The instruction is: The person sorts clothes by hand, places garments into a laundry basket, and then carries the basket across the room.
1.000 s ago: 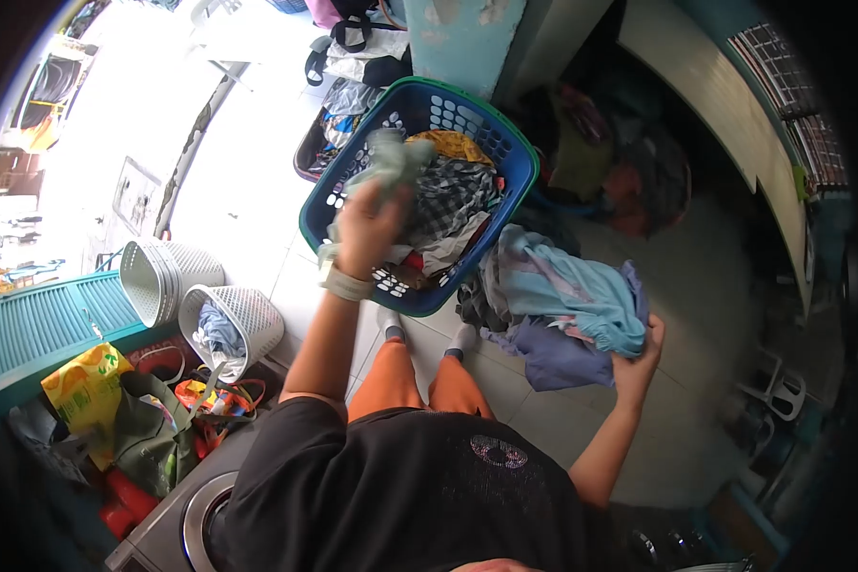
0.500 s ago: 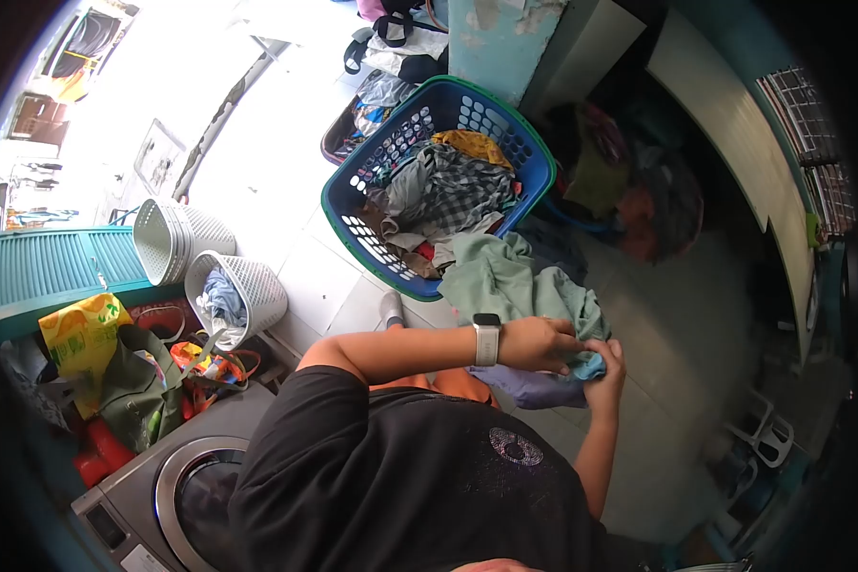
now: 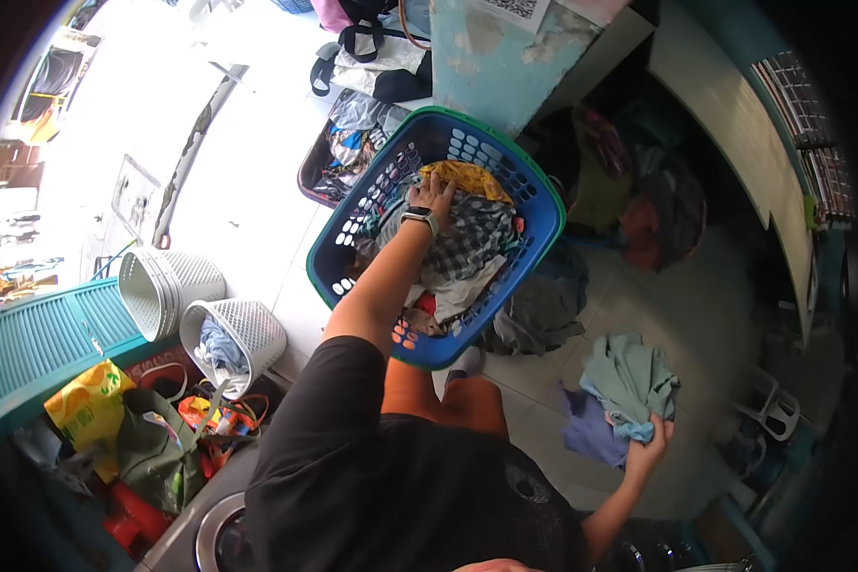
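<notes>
My left hand (image 3: pixel 433 196), with a watch on its wrist, reaches into the blue laundry basket (image 3: pixel 550 221). Its fingers are spread over the clothes, touching a grey garment (image 3: pixel 405 224) beside a yellow patterned cloth (image 3: pixel 469 177). A checkered garment (image 3: pixel 477 229) lies just to the right of that hand. Out to the right, my right hand (image 3: pixel 650 446) is closed around a bunch of clothes: a pale green garment (image 3: pixel 631 377) on top, with light blue cloth at the fingers. A purple garment (image 3: pixel 591 429) hangs beneath the bunch.
A dark grey clothes heap (image 3: pixel 539 310) lies on the floor beside the basket. White perforated baskets (image 3: pixel 262 334) stand at left, near bags (image 3: pixel 153 439) on the washing machine (image 3: pixel 210 520). Behind the blue basket is a bin of clothes (image 3: pixel 310 172); a peeling pillar (image 3: pixel 486 67) stands beyond.
My left hand has left the green garment and moved into the basket onto the clothes. My right hand has carried the green, blue and purple clothes down and to the right.
</notes>
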The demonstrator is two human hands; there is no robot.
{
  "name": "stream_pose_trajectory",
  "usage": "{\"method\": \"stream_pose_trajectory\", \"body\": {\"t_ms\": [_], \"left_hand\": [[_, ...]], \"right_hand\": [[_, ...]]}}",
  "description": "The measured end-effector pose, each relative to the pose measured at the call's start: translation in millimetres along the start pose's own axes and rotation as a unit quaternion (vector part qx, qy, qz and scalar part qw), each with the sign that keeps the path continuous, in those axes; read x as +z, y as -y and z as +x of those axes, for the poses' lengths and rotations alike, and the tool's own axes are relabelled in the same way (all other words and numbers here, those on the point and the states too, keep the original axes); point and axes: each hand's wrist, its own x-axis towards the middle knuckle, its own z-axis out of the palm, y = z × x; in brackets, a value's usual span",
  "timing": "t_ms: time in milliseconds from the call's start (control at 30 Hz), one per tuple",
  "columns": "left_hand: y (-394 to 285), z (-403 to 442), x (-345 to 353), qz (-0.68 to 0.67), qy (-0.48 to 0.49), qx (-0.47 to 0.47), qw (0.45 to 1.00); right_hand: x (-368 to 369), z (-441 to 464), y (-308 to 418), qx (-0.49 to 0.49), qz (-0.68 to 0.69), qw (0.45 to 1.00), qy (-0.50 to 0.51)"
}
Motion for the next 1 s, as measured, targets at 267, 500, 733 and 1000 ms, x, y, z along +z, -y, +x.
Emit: {"method": "stream_pose_trajectory", "body": {"t_ms": [267, 500, 733, 1000], "left_hand": [[25, 42, 32, -0.087, 0.191, 0.005, 0.978], [33, -99, -30, -0.134, 0.302, 0.175, 0.928], [67, -147, -149, -0.239, 0.371, 0.253, 0.861], [59, -95, -92, -0.118, 0.239, 0.284, 0.921]], "right_hand": [[25, 16, 17, 0.031, 0.027, 0.999, 0.005], [73, 26, 35, 0.055, 0.049, 0.997, 0.018], [75, 35, 61, 0.076, 0.075, 0.994, 0.023], [73, 37, 69, 0.085, 0.009, 0.996, 0.025]]}}
